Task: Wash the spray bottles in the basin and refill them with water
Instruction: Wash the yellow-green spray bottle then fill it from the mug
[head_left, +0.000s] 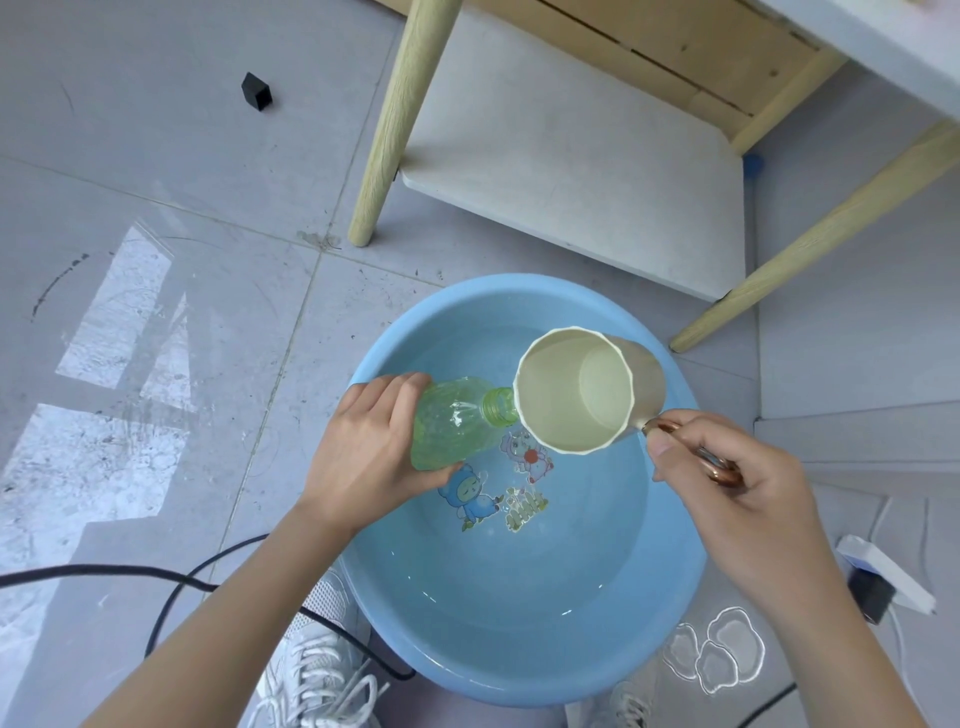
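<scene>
Our left hand (371, 447) gripping green bottle (457, 423) over basin (519, 670), long axis near level, neck pointing right to cup (582, 384) rim, our right hand (727, 478) pinching cup handle (719, 470)

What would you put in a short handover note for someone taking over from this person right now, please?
Left hand: grips the green bottle, tilted over the basin, open mouth towards the cup.
Right hand: holds the cream cup by its copper handle, tipped with its lip at the bottle's mouth.
Basin: on the floor, with water in it.
Done: bottle uncapped, cup lined up to pour.
Left: fill the bottle, which looks nearly empty, then refit its spray head. No spray head or other bottle is in view.
</scene>
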